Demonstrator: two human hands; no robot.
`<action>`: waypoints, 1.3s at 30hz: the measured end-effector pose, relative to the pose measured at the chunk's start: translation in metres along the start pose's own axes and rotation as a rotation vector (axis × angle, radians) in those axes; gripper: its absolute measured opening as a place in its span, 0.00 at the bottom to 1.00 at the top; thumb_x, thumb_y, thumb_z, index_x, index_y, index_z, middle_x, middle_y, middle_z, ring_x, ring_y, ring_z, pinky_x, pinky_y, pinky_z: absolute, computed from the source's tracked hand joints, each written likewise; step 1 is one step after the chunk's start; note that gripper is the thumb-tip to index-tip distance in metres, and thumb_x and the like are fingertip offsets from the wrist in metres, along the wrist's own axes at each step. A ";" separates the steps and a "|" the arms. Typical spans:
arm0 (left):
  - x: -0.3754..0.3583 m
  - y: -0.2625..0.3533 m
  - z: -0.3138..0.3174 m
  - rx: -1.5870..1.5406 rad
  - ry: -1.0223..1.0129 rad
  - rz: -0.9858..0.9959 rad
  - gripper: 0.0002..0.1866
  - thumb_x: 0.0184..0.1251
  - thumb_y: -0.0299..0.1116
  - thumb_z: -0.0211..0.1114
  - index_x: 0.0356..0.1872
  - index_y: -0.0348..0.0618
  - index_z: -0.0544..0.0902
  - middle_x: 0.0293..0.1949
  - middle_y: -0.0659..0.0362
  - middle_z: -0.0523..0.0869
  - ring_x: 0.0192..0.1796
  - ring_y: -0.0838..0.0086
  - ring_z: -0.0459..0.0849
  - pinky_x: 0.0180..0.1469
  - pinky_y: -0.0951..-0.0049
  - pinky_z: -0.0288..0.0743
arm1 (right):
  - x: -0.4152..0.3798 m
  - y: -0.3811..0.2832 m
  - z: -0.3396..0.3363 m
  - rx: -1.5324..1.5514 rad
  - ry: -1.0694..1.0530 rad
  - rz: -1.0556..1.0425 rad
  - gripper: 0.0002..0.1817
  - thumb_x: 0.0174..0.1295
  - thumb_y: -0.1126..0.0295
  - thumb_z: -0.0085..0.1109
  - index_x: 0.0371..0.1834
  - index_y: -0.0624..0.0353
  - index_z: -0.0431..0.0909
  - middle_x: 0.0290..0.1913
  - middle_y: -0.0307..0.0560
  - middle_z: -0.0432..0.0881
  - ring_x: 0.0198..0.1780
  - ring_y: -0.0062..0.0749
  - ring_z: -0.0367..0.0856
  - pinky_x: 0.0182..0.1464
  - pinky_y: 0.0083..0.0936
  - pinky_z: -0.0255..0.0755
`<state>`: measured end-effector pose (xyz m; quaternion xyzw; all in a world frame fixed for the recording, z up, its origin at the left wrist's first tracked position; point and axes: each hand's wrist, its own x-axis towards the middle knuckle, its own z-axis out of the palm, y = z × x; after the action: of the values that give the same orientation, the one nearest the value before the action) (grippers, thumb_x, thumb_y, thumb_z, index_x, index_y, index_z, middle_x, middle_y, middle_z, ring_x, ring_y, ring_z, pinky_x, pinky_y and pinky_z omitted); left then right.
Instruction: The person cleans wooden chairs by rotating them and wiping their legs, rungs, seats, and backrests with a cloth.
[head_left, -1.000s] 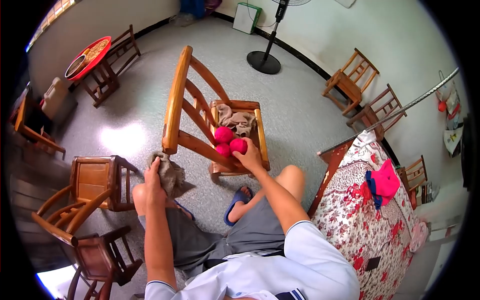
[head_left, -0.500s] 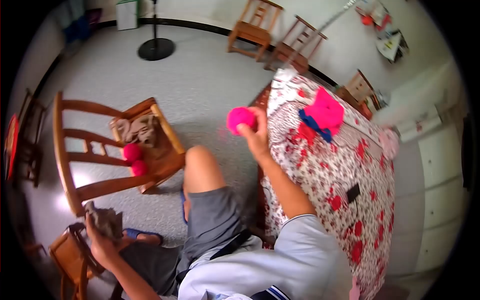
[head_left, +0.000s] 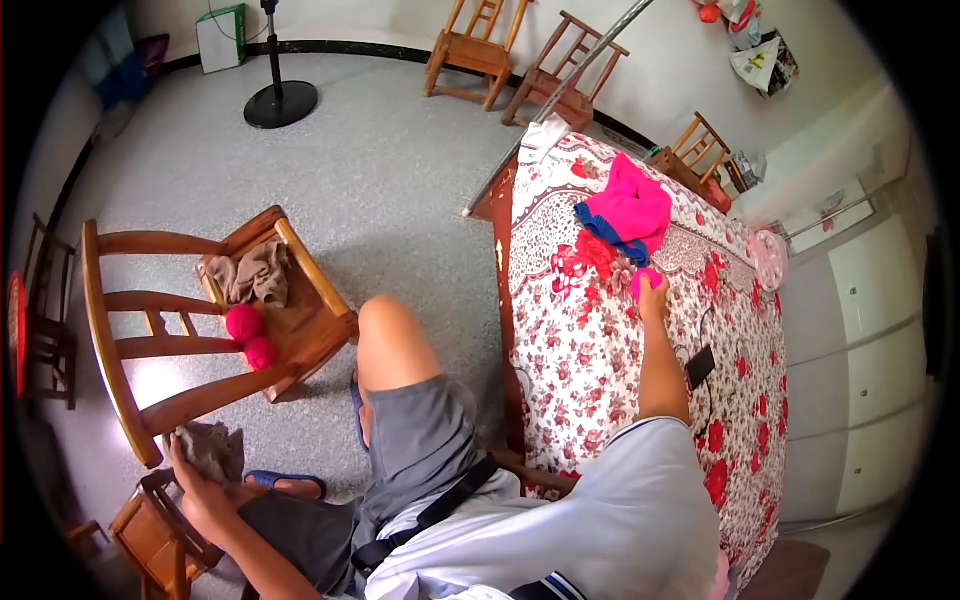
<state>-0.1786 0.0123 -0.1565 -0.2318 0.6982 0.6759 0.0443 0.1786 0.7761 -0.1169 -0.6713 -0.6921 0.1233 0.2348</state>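
My right hand [head_left: 656, 300] is closed around a bright pink ball [head_left: 645, 281], which looks like yarn, over the flowered bed cover [head_left: 590, 370]. Just beyond it lies a pink cloth [head_left: 640, 200] with a blue edge [head_left: 612, 232], possibly knitted. Down at the lower left, my left hand [head_left: 203, 502] grips a crumpled grey-brown cloth [head_left: 212, 452] beside the back of a wooden chair [head_left: 150, 347]. On that chair's seat rest two darker pink balls [head_left: 252, 337], touching each other, and a bunched brown cloth [head_left: 254, 274].
A black phone-like object [head_left: 701, 367] with a cord lies on the bed. A small wooden stool [head_left: 160, 535] stands at lower left. Further off are a black round stand base [head_left: 281, 104], wooden chairs [head_left: 472, 55] along the wall and a metal pole [head_left: 560, 95] at the bed's corner.
My right hand has carried the pink ball rightward from above the floor to the bed, close to the pink cloth. My left hand still holds the grey-brown cloth. The view has shifted slightly.
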 end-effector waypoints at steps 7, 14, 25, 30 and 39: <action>0.022 -0.044 -0.030 0.340 -0.127 0.211 0.29 0.73 0.21 0.47 0.73 0.60 0.67 0.59 0.54 0.80 0.55 0.69 0.81 0.59 0.75 0.74 | -0.061 -0.091 0.021 -0.393 0.315 -0.328 0.44 0.59 0.50 0.64 0.77 0.44 0.53 0.75 0.56 0.56 0.77 0.52 0.48 0.74 0.63 0.41; -0.001 -0.048 -0.058 0.795 -0.031 0.535 0.37 0.67 0.15 0.45 0.75 0.62 0.64 0.57 0.53 0.83 0.52 0.67 0.85 0.53 0.72 0.78 | -0.170 -0.206 0.088 -0.192 0.081 -0.853 0.37 0.55 0.59 0.68 0.70 0.48 0.65 0.74 0.54 0.57 0.78 0.51 0.48 0.74 0.65 0.39; -0.031 -0.023 -0.059 0.718 -0.028 0.547 0.34 0.68 0.15 0.44 0.74 0.54 0.66 0.57 0.50 0.82 0.55 0.66 0.83 0.56 0.70 0.77 | -0.041 -0.075 0.015 -0.279 0.216 -0.437 0.22 0.57 0.60 0.68 0.56 0.46 0.79 0.68 0.45 0.69 0.68 0.57 0.62 0.69 0.49 0.60; -0.023 -0.027 -0.056 0.817 -0.017 0.637 0.33 0.69 0.14 0.42 0.73 0.52 0.66 0.58 0.48 0.81 0.56 0.64 0.82 0.57 0.69 0.77 | -0.041 -0.042 -0.023 -0.226 0.217 -0.532 0.28 0.55 0.67 0.68 0.61 0.50 0.74 0.68 0.45 0.69 0.64 0.54 0.68 0.67 0.43 0.65; -0.023 -0.032 -0.060 0.805 -0.034 0.555 0.34 0.68 0.15 0.47 0.74 0.56 0.66 0.59 0.48 0.80 0.55 0.63 0.82 0.57 0.70 0.77 | 0.005 0.059 -0.047 -0.101 0.200 0.333 0.36 0.56 0.51 0.58 0.66 0.58 0.70 0.67 0.67 0.69 0.61 0.62 0.76 0.62 0.49 0.72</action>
<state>-0.1308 -0.0386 -0.1722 0.0096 0.9387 0.3423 -0.0401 0.2527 0.7779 -0.1042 -0.7962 -0.5502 0.0582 0.2449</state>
